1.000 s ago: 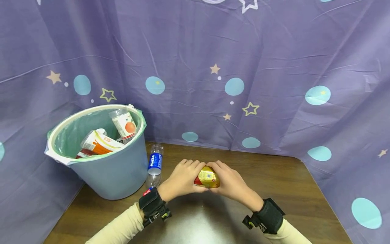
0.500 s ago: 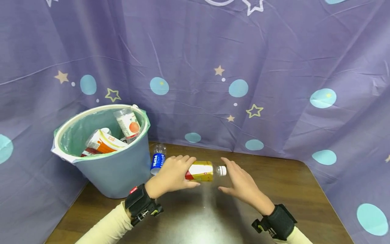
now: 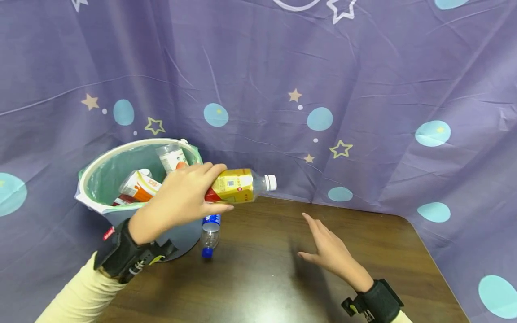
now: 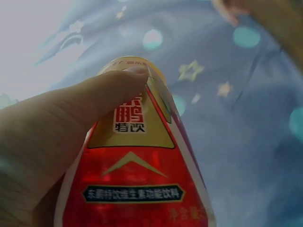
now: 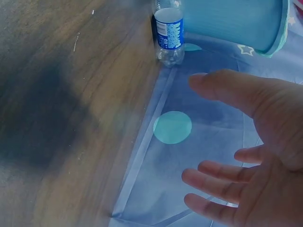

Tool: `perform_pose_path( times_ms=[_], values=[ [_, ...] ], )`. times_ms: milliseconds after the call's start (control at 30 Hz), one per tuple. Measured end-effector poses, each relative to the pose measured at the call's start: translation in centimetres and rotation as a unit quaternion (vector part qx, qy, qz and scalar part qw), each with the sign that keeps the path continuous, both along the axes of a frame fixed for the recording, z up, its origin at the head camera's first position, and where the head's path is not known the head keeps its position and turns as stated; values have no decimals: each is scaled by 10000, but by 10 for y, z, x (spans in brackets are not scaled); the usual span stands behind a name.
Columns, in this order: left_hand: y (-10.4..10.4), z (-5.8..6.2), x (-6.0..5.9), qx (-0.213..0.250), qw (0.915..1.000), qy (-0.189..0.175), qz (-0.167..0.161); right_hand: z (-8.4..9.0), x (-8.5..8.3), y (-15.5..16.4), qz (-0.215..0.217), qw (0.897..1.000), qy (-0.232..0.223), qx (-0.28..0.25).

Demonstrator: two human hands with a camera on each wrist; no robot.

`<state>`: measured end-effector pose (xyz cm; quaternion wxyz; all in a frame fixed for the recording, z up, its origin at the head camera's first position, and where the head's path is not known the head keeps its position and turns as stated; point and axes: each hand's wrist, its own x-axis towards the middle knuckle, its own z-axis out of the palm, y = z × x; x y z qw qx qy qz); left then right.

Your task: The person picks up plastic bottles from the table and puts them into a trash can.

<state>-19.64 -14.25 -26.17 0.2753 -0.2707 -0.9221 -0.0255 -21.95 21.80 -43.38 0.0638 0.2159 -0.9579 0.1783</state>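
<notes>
While my left hand gripped the yellow-and-red bottle by its lower end, fingers and thumb wrapped around the label, the bottle lay nearly level in the air, white cap pointing right, just beside the rim of the blue bin. From the left wrist view I saw my thumb pressed along the label. My right hand hung low over the brown table with its fingers spread and straight, holding nothing; the right wrist view showed the palm bare. A clear bottle with a blue label lay on the table touching the bin's foot. Inside the bin I saw cartons and an orange-labelled bottle against the green liner. Purple starred cloth backed everything.
</notes>
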Motion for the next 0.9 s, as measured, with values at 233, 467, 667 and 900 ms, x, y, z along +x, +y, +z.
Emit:
perform_pose_path(
  times_ms=[233, 467, 667, 900],
  values=[
    [-47, 55, 0, 59, 9959, -480, 760, -6, 3, 2, 52, 9996, -267, 51],
    [-106, 80, -28, -330, 9758, -1399, 1646, -13, 4, 5, 93, 9997, -213, 16],
    [-146, 83, -51, -891, 9580, -1942, 1912, -16, 5, 7, 61, 9996, -284, 1],
    [-165, 75, -71, -1306, 9401, -2320, 2128, -19, 7, 8, 64, 9990, -428, -53]
  ],
)
